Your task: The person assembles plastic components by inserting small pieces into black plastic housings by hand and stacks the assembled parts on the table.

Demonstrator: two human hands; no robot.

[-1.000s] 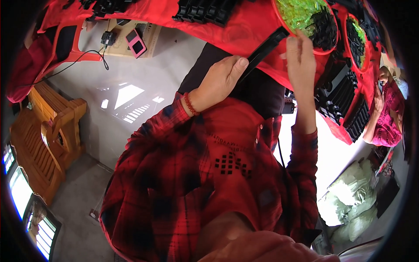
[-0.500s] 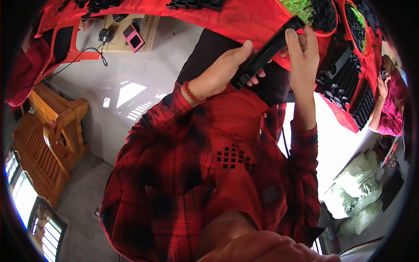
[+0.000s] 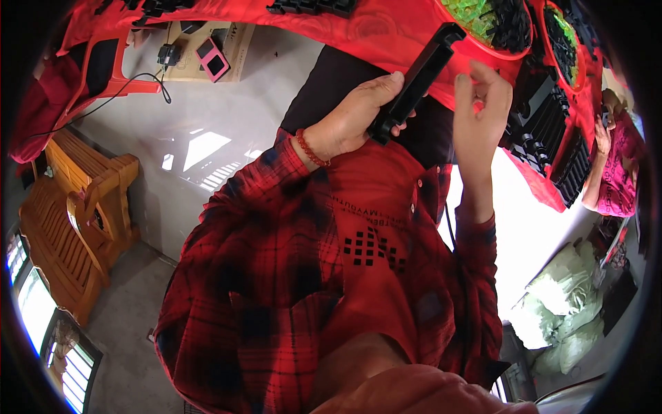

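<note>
My left hand (image 3: 364, 110) grips the lower end of a long black plastic bar (image 3: 419, 79) with raised, notched ends, thumb along its side. The bar slants up and to the right over my lap. Apart from it, to its right, hovers my right hand (image 3: 483, 110), fingers loosely curled with a gap between thumb and fingers. Nothing shows in that hand. Closest to it are a red basket (image 3: 476, 50) of black and yellow-green small parts and a row of long black plastic parts (image 3: 534, 124) on the red-covered table.
A second red basket (image 3: 583, 76) stands farther right, with another person's arm (image 3: 598, 159) beyond it. More black parts (image 3: 310, 7) lie along the table's far side. Left are a pink device (image 3: 212, 59) on cardboard, a cable and a wooden bench (image 3: 76, 228). Pale sacks (image 3: 565, 297) sit lower right.
My right hand has let go of the bar's upper end and moved down and to the right. The bar has tilted more upright and turned, showing its recessed face, still in my left hand.
</note>
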